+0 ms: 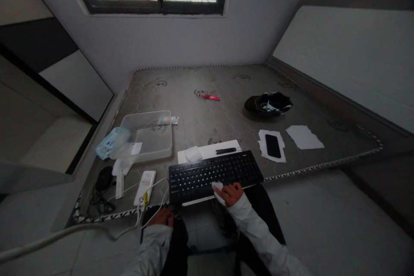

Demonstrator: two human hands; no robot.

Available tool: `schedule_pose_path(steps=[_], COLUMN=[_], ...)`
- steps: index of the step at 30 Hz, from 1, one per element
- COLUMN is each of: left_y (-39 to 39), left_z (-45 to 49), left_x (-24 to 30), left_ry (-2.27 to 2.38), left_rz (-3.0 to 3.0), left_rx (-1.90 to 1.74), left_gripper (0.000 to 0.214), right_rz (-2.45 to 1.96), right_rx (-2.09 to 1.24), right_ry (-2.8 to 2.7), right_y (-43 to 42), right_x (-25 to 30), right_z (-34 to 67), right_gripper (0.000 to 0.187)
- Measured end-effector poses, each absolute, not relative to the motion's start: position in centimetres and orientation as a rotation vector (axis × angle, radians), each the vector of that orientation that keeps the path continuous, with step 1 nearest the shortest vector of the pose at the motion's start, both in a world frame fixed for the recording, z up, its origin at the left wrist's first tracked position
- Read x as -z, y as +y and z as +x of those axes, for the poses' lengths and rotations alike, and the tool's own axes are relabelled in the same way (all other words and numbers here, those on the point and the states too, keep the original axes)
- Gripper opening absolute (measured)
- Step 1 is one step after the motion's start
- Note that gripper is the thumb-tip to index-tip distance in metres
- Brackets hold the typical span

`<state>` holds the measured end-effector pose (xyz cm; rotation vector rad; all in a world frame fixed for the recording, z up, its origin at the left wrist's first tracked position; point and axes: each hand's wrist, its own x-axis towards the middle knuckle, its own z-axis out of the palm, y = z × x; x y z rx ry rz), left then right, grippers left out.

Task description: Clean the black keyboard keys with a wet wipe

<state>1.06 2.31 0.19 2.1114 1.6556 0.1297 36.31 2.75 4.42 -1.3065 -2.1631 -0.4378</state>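
right hand (230, 194) pinches a soft, crumpled white tissue (218, 191) at the near edge of a black, rectangular keyboard (207, 177) lying left-to-right on the quilted mattress (200, 125), right end angled slightly away; left hand (163, 216), apart, bends near the left thigh, grip unclear.

Grey mattress (200, 120), clear bin (155, 154), red wrapper (209, 97), dark cap (254, 105), power strip (147, 181), black keyboard (207, 177) at near edge
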Motion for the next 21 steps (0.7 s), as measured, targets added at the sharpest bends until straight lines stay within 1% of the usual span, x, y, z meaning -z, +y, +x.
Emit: schedule_pose_path(steps=[4, 8, 11, 15, 21], left_y=[2.4, 2.5, 2.5, 2.7, 2.7], left_z=[1.1, 1.4, 1.6, 1.7, 1.9], left_x=[-0.4, -0.6, -0.8, -1.2, -1.5], left_ry=[1.601, 1.633, 1.643, 1.617, 1.653], left_rz=[2.198, 2.162, 2.140, 2.166, 2.124], left_rx=[-0.147, -0.127, -0.108, -0.094, -0.045], left_gripper=[0.028, 0.028, 0.028, 0.029, 0.028], right_rz=[-1.389, -1.782, -1.965, -2.018, -1.901], right_rx=[0.515, 0.505, 0.447, 0.455, 0.415], right_ry=[-2.172, -1.928, -1.850, -1.843, -1.917], right_y=[1.3, 1.5, 2.4, 2.5, 0.0], right_x=[-4.5, -4.9, -5.0, -4.6, -3.6], right_z=[41.7, 44.9, 45.3, 44.5, 44.2], right_gripper=[0.051, 0.052, 0.052, 0.052, 0.056])
